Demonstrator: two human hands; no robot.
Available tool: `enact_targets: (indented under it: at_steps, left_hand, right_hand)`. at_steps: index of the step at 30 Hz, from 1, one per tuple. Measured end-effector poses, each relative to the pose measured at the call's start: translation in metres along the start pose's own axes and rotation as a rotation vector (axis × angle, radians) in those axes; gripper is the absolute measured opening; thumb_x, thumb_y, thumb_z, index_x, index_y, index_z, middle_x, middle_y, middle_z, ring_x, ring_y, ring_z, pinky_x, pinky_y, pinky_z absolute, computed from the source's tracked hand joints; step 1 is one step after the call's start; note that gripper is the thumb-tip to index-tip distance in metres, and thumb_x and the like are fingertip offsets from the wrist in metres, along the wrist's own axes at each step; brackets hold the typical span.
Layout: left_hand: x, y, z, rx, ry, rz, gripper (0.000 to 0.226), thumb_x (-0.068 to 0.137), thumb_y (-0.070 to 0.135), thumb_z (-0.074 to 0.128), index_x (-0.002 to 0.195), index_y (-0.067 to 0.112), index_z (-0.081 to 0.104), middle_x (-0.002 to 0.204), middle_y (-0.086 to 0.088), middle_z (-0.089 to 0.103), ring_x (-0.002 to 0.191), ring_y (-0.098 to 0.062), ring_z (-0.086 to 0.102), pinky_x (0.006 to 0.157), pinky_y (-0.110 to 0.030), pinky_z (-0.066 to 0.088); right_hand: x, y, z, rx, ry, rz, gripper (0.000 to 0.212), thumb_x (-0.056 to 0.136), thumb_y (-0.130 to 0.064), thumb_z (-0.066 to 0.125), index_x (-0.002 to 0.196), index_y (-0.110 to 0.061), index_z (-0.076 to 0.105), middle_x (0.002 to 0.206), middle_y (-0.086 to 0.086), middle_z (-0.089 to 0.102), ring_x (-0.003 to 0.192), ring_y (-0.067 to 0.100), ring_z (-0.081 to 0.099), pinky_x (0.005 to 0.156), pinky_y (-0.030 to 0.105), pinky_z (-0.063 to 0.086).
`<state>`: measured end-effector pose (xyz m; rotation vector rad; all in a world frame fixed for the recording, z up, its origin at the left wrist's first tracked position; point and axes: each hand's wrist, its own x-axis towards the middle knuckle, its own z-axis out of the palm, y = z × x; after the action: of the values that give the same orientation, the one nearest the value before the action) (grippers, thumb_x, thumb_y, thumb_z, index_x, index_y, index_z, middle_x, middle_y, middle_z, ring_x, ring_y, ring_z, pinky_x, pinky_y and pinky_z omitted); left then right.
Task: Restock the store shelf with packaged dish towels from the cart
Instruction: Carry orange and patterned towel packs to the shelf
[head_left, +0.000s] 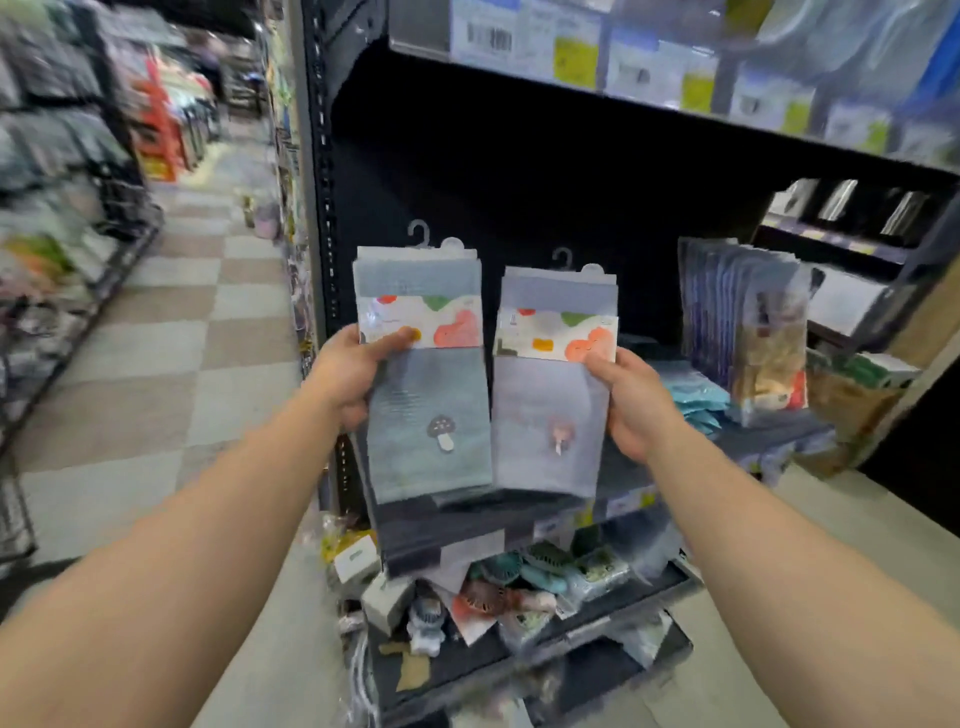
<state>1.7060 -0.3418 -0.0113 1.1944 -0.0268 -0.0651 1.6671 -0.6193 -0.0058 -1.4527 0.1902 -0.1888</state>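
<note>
My left hand (348, 379) grips a stack of packaged dish towels (426, 405), teal-grey with a dark mushroom patch and a colourful paper band. In my right hand (631, 405) I hold a second stack of packaged dish towels (550, 410), bluish-grey with a reddish mushroom patch. Both stacks stand upright side by side, hanger hooks at the top, in front of the dark shelf (467, 525). The shelf bay behind them is mostly dark and open. No cart is in view.
Upright plastic-wrapped packs (743, 322) stand on the shelf to the right, with light blue items (696, 400) lying beside them. The shelf below holds small fans and boxes (519, 582). Boxed goods fill the shelf above (649, 57). A checkered aisle (197, 291) runs off to the left.
</note>
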Motion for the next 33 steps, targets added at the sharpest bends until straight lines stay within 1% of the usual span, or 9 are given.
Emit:
enact_targets:
  at_steps: [3, 8, 11, 15, 22, 25, 28, 30, 33]
  left_hand:
    - [-0.016, 0.002, -0.005, 0.009, 0.082, 0.055, 0.006, 0.091, 0.007, 0.065, 0.094, 0.012, 0.066, 0.08, -0.002, 0.077, 0.069, -0.016, 0.073, 0.056, -0.031, 0.059]
    - [-0.036, 0.004, -0.017, 0.091, 0.141, 0.028, 0.019, 0.089, 0.011, 0.067, 0.108, 0.01, 0.067, 0.09, -0.004, 0.077, 0.074, -0.017, 0.074, 0.059, -0.031, 0.059]
    - [-0.045, 0.011, -0.029, 0.132, 0.128, 0.008, 0.012, 0.092, 0.012, 0.063, 0.104, 0.012, 0.068, 0.085, -0.003, 0.078, 0.071, -0.016, 0.074, 0.057, -0.03, 0.059]
    - [-0.047, 0.021, -0.048, 0.125, 0.128, 0.017, 0.013, 0.091, 0.01, 0.063, 0.102, 0.011, 0.069, 0.088, -0.005, 0.078, 0.073, -0.017, 0.074, 0.062, -0.031, 0.061]
    - [-0.036, 0.027, -0.065, 0.107, 0.134, -0.013, 0.017, 0.091, 0.008, 0.062, 0.107, 0.008, 0.067, 0.092, -0.008, 0.077, 0.075, -0.019, 0.074, 0.07, -0.035, 0.063]
    - [-0.034, 0.024, -0.065, 0.097, 0.123, -0.028, 0.012, 0.093, 0.007, 0.06, 0.103, 0.007, 0.067, 0.089, -0.007, 0.077, 0.073, -0.018, 0.074, 0.07, -0.036, 0.061]
    - [-0.033, 0.021, -0.056, 0.087, 0.141, -0.057, 0.007, 0.095, 0.007, 0.058, 0.095, 0.009, 0.065, 0.081, -0.006, 0.077, 0.067, -0.016, 0.074, 0.063, -0.032, 0.062]
    - [-0.033, 0.019, -0.052, 0.091, 0.138, -0.074, 0.007, 0.096, 0.008, 0.058, 0.097, 0.008, 0.065, 0.08, -0.006, 0.076, 0.066, -0.017, 0.073, 0.059, -0.03, 0.062]
    - [-0.031, 0.015, -0.047, 0.074, 0.156, -0.083, 0.01, 0.095, 0.008, 0.058, 0.101, 0.008, 0.066, 0.086, -0.008, 0.077, 0.07, -0.018, 0.074, 0.061, -0.031, 0.062]
  right_hand:
    - [0.003, 0.003, 0.0, 0.008, -0.087, -0.002, 0.01, 0.098, -0.015, 0.059, 0.104, -0.016, 0.068, 0.106, 0.005, 0.075, 0.098, 0.023, 0.071, 0.085, 0.042, 0.057]
    - [0.01, 0.006, 0.018, -0.02, -0.172, 0.008, 0.011, 0.098, -0.019, 0.061, 0.105, -0.021, 0.068, 0.11, 0.004, 0.074, 0.1, 0.023, 0.071, 0.087, 0.043, 0.057]
    - [0.013, 0.003, 0.027, -0.009, -0.197, 0.0, 0.01, 0.093, -0.021, 0.067, 0.103, -0.02, 0.068, 0.106, 0.003, 0.075, 0.098, 0.023, 0.072, 0.086, 0.042, 0.058]
    - [0.018, 0.0, 0.038, 0.003, -0.199, 0.003, 0.034, 0.082, -0.025, 0.079, 0.113, -0.015, 0.067, 0.099, 0.003, 0.077, 0.089, 0.021, 0.075, 0.082, 0.042, 0.06]
    - [0.04, 0.0, 0.044, 0.025, -0.173, 0.044, 0.041, 0.082, -0.019, 0.08, 0.12, -0.013, 0.063, 0.096, 0.007, 0.077, 0.085, 0.024, 0.075, 0.076, 0.041, 0.061]
    - [0.046, 0.009, 0.049, 0.068, -0.201, 0.099, 0.044, 0.08, -0.013, 0.08, 0.12, -0.011, 0.063, 0.099, 0.011, 0.077, 0.089, 0.028, 0.075, 0.083, 0.045, 0.059]
    - [0.054, 0.018, 0.053, 0.099, -0.242, 0.154, 0.045, 0.078, -0.012, 0.08, 0.121, -0.01, 0.064, 0.103, 0.013, 0.076, 0.094, 0.031, 0.073, 0.09, 0.049, 0.057]
    - [0.063, 0.022, 0.054, 0.12, -0.272, 0.19, 0.044, 0.078, -0.012, 0.08, 0.119, -0.011, 0.065, 0.105, 0.013, 0.075, 0.096, 0.031, 0.073, 0.091, 0.05, 0.056]
    - [0.079, 0.027, 0.059, 0.126, -0.332, 0.234, 0.048, 0.078, -0.014, 0.08, 0.123, -0.012, 0.064, 0.108, 0.012, 0.075, 0.099, 0.031, 0.072, 0.093, 0.051, 0.055]
